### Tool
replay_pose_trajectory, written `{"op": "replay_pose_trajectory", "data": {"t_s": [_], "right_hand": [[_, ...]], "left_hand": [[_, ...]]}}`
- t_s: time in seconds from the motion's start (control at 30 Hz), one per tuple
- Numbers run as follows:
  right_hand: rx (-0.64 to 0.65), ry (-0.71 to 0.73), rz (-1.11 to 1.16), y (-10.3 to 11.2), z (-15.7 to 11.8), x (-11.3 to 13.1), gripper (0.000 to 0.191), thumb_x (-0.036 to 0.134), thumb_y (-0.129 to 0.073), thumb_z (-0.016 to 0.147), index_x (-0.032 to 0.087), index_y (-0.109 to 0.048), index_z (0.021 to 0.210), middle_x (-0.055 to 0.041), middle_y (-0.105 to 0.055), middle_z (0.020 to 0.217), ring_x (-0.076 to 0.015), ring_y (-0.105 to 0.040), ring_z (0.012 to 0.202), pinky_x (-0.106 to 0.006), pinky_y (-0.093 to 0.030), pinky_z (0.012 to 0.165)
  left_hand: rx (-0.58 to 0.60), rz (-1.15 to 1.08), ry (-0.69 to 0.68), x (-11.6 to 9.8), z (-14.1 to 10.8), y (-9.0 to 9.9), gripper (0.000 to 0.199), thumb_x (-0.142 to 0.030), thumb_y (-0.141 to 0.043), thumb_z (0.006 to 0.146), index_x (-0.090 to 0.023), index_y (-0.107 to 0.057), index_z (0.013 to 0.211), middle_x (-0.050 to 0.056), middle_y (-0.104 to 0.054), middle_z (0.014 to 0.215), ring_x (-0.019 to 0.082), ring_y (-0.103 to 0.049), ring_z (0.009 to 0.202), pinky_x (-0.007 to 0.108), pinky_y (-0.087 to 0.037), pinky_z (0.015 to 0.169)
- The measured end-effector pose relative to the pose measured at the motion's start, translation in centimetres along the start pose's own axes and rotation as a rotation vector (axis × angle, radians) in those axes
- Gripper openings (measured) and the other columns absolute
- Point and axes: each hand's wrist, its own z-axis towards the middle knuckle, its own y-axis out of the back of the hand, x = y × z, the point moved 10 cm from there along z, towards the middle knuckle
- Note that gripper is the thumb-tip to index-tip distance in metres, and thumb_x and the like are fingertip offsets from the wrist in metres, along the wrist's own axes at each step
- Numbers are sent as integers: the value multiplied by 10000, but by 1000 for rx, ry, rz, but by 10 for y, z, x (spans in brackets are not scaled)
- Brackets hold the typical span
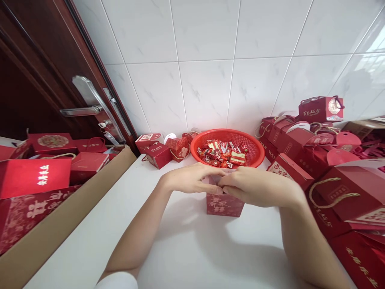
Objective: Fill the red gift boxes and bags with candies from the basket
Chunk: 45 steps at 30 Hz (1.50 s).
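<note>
A small red box (225, 205) with pale lettering stands upright on the white table, its top open. My left hand (194, 178) rests at the box's upper left rim, thumb and fingers curved round the edge. On the other side my right hand (246, 184) has its fingers bent over the top, the tips partly inside the opening. Both hands touch the box, and their fingertips nearly meet. Directly behind sits a red plastic basket (255, 150) holding wrapped sweets (224, 152).
At the left, a cardboard carton (99, 178) holds red gift boxes beside a dark wooden door (39, 60). Small red boxes (158, 154) stand left of the basket. Many red boxes (345, 188) with rope handles are piled at the right. A tiled wall (207, 88) rises behind.
</note>
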Motion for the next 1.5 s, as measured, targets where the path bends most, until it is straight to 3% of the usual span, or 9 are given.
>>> {"op": "replay_pose_trajectory", "data": {"t_s": [0.2,0.37,0.47,0.63,0.73,0.9,1.0,1.33,1.5], "right_hand": [[133,168,200,-12,12,8,277,292,-456,998,129,-672,934,-35,-655,821,-109,-540,657,-224,-390,585],[-111,132,350,28,-10,-10,334,399,-485,983,169,-670,1140,-71,-714,998,-153,-648,831,-249,-489,697],[-336,57,354,54,-27,-28,351,450,-507,959,195,-685,1121,-88,-708,1100,-198,-662,963,-300,-530,794],[-686,-109,373,78,-42,-59,437,537,-516,940,213,-660,1195,-110,-691,1185,-256,-653,1046,-369,-543,869],[-681,-88,412,75,-34,-59,463,550,-438,979,215,-656,1213,-89,-717,1087,-239,-666,985,-337,-544,830],[-750,-102,523,75,-30,-65,536,588,-380,988,189,-734,1043,-72,-732,919,-246,-675,935,-317,-534,801],[-830,-131,614,76,-32,-73,527,586,-426,971,168,-746,1005,-71,-732,912,-237,-676,892,-321,-529,786],[-727,-113,768,65,-23,-77,436,539,-651,848,158,-722,1048,-97,-741,977,-225,-680,872,-309,-538,720],[-736,-100,831,63,-22,-78,365,485,-666,837,134,-715,924,-85,-720,848,-189,-655,733,-288,-514,624]], "left_hand": [[21,43,5,3,-2,1,243,-366,-606,914,-234,-700,1095,18,-717,1116,191,-634,980,252,-438,805],[-1,51,14,11,2,1,341,-364,-680,855,-251,-679,1177,16,-710,1145,202,-647,983,267,-470,813],[-151,54,10,17,3,17,404,-288,-621,881,-272,-630,1285,31,-707,1186,201,-662,972,292,-498,834],[-599,23,-12,23,-16,64,574,-280,-597,891,-288,-471,1451,14,-738,982,180,-670,827,321,-530,821],[-763,20,-29,24,-29,79,533,-296,-597,901,-238,-510,1423,10,-724,839,177,-665,776,322,-538,803],[-912,12,-62,21,-37,87,309,-327,-619,894,-215,-678,1176,71,-729,1121,214,-688,971,329,-546,862],[-974,-29,-103,19,-39,88,249,-348,-634,881,-199,-703,1068,77,-733,1113,229,-687,1028,342,-550,907],[-1129,-56,-183,13,-47,89,194,-363,-640,873,-186,-719,876,44,-735,864,184,-678,827,298,-550,796],[-1177,-95,-190,14,-47,90,190,-363,-650,859,-186,-696,808,33,-715,795,174,-661,759,293,-545,736]]}}
